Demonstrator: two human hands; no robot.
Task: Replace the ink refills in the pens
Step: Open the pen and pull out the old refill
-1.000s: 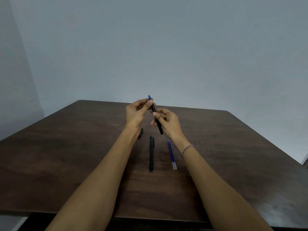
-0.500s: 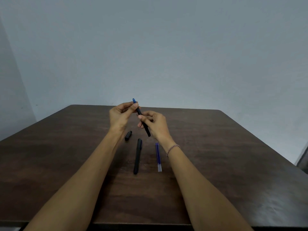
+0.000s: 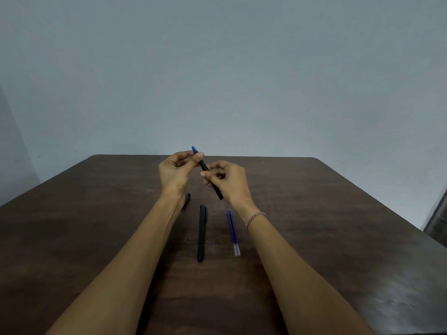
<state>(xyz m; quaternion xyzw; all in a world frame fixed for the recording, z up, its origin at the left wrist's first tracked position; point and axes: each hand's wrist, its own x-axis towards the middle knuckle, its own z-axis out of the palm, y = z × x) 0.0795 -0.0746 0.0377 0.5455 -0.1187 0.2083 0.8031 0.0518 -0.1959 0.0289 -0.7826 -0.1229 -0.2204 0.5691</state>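
Above the far middle of the table I hold a black pen (image 3: 205, 167) with a blue tip, tilted with the tip up and to the left. My left hand (image 3: 175, 172) pinches its upper end just below the blue tip. My right hand (image 3: 228, 181) grips the lower barrel. On the table below lie a second black pen (image 3: 202, 233), capped and pointing away from me, and two blue ink refills (image 3: 233, 232) side by side to its right. A small black pen cap (image 3: 186, 200) lies partly hidden behind my left wrist.
The dark brown wooden table (image 3: 338, 226) fills the lower view and ends at a plain grey wall. A dark object (image 3: 436, 221) stands off the table's right edge. A thin bracelet (image 3: 256, 217) circles my right wrist.
My hands stay on the pen and have hardly shifted on it. The view itself swung, so hands and pens slid left and then back right in the picture.
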